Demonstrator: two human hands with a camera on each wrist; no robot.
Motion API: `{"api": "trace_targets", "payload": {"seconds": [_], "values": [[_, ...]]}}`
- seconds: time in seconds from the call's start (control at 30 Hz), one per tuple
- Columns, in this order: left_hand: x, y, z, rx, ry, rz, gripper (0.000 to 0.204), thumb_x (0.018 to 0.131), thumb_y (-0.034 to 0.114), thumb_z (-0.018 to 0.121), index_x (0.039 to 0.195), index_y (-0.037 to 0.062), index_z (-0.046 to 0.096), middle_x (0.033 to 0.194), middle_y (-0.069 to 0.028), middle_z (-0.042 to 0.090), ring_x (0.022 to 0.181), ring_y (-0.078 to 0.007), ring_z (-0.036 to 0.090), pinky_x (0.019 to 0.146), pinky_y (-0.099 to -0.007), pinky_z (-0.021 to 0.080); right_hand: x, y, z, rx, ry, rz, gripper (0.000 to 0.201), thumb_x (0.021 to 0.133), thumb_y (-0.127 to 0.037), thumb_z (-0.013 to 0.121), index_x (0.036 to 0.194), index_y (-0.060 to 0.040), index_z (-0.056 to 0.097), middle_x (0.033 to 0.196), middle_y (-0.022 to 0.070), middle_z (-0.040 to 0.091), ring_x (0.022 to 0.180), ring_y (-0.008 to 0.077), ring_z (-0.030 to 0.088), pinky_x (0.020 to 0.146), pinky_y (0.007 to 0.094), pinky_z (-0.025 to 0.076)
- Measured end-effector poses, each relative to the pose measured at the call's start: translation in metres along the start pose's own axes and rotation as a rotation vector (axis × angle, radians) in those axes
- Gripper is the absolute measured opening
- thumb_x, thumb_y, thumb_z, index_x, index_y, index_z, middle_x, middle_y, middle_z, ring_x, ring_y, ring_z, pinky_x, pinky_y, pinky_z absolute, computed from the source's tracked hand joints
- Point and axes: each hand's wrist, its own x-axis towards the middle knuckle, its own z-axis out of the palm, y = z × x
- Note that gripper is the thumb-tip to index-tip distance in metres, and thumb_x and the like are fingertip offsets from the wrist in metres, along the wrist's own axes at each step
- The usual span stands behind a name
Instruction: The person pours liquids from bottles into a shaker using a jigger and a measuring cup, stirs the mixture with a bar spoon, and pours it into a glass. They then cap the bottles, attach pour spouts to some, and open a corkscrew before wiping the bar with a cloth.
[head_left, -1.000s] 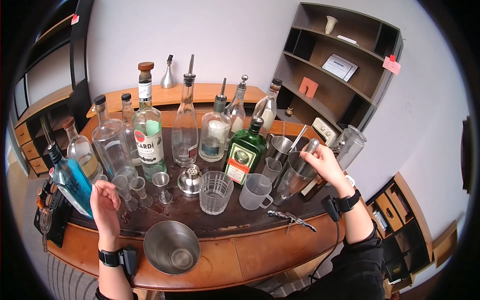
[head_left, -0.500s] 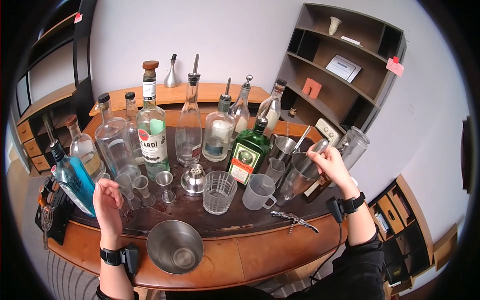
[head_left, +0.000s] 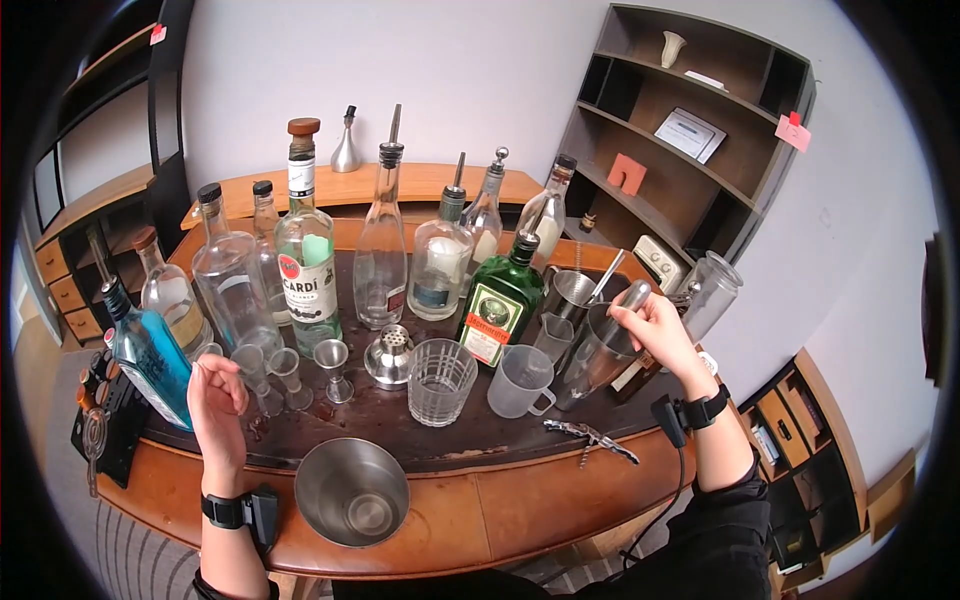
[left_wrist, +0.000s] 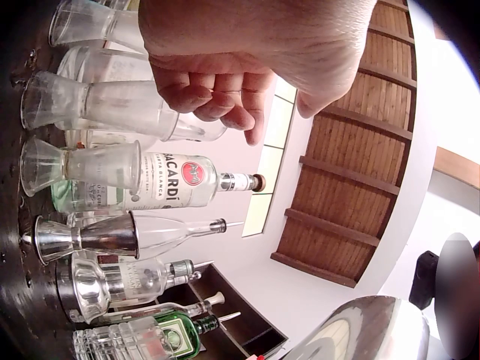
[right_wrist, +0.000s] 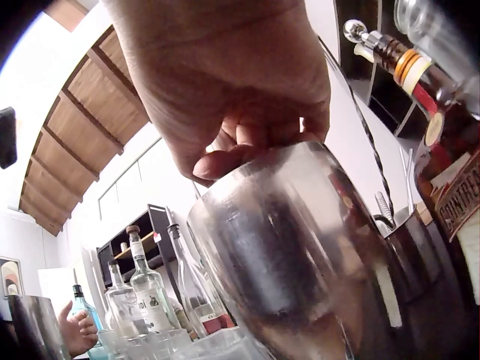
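Note:
My right hand [head_left: 655,332] is at the mouth of a tall metal shaker tin [head_left: 592,368], its fingers at the rim in the right wrist view. Thumb and fingers pinch a thick silver rod [head_left: 632,294] with a rounded end, which rises out of that tin; its lower part is hidden. My left hand [head_left: 216,412] is raised with loosely curled fingers, holding nothing. It is beside the small glass jiggers [head_left: 288,378] and the blue bottle [head_left: 150,358]. A wide metal tin [head_left: 352,490] stands near the front edge, to the right of the left wrist.
Several bottles, among them a Bacardi bottle [head_left: 308,270] and a green Jägermeister bottle [head_left: 500,305], line the table's back. In front are a metal jigger [head_left: 334,368], strainer top [head_left: 389,358], cut glass [head_left: 442,382], plastic jug [head_left: 521,382] and corkscrew [head_left: 592,438].
The head view has shifted slightly. My right hand and the silver rod have moved a little to the right and slightly back at the tin's mouth; the left hand has hardly moved.

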Motion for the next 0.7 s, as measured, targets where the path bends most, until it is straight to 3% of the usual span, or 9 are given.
{"api": "trace_targets", "payload": {"seconds": [0.7], "values": [[0.0012,-0.0010,-0.0051,0.024,-0.054,-0.005,0.036,0.105,0.040,0.037,0.094,0.0094,0.053,0.066,0.0034,0.039,0.057,-0.0070,0.036,0.055,-0.0233,0.028,-0.0023,0.0058,-0.0064,0.033,0.063,0.014,0.022,0.091,-0.022,0.065,0.099,-0.0012,0.063,0.058,-0.0067,0.050,0.048,0.0009,0.045,0.047,0.0194,0.035]]}}
